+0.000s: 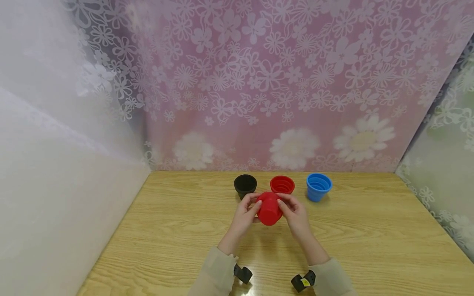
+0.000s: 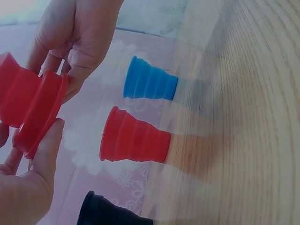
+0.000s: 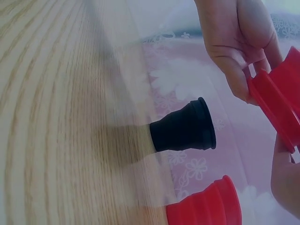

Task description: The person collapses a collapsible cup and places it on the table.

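Note:
A red collapsible cup [image 1: 269,211], partly folded, is held up between both hands above the table, its base tilted toward the head camera. My left hand [image 1: 244,213] grips its left side, thumb on the outer wall. On the opposite side my right hand [image 1: 295,214] pinches the cup near the rim. The left wrist view shows the held cup [image 2: 40,110] with a folded ring around its wide end. Behind the hands stand a black cup [image 1: 245,184], a second red cup [image 1: 282,184] and a blue cup [image 1: 317,187], all upright and extended with stepped walls.
The wood-grain table [image 1: 177,230] runs back to a pink flowered curtain [image 1: 237,82]. A pale sheet [image 1: 66,164] bounds the left side and a flowered sheet [image 1: 449,164] the right. Black devices [image 1: 243,274] are strapped at both wrists.

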### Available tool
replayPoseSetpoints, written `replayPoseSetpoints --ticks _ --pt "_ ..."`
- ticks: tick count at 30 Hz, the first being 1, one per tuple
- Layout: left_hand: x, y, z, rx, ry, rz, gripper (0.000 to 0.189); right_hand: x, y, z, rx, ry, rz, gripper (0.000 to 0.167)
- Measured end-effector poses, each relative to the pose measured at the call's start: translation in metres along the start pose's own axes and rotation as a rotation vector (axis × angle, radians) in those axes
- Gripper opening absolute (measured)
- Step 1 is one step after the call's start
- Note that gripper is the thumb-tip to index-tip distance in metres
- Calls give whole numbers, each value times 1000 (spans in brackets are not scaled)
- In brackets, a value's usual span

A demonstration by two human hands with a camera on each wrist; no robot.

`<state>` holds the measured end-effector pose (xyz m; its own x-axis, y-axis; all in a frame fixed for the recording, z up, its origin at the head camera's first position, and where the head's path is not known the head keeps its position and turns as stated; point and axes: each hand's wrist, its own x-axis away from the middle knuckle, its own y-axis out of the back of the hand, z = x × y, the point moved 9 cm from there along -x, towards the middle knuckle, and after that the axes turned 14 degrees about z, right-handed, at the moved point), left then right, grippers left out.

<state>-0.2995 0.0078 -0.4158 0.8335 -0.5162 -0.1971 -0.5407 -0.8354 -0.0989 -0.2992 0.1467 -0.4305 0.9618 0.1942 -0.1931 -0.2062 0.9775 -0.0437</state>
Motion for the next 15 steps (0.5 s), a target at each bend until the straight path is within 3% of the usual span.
replayPoseSetpoints --ticks 15 --pt "-3 -5 4 68 17 -27 16 0 -11 -5 -146 -51 78 34"
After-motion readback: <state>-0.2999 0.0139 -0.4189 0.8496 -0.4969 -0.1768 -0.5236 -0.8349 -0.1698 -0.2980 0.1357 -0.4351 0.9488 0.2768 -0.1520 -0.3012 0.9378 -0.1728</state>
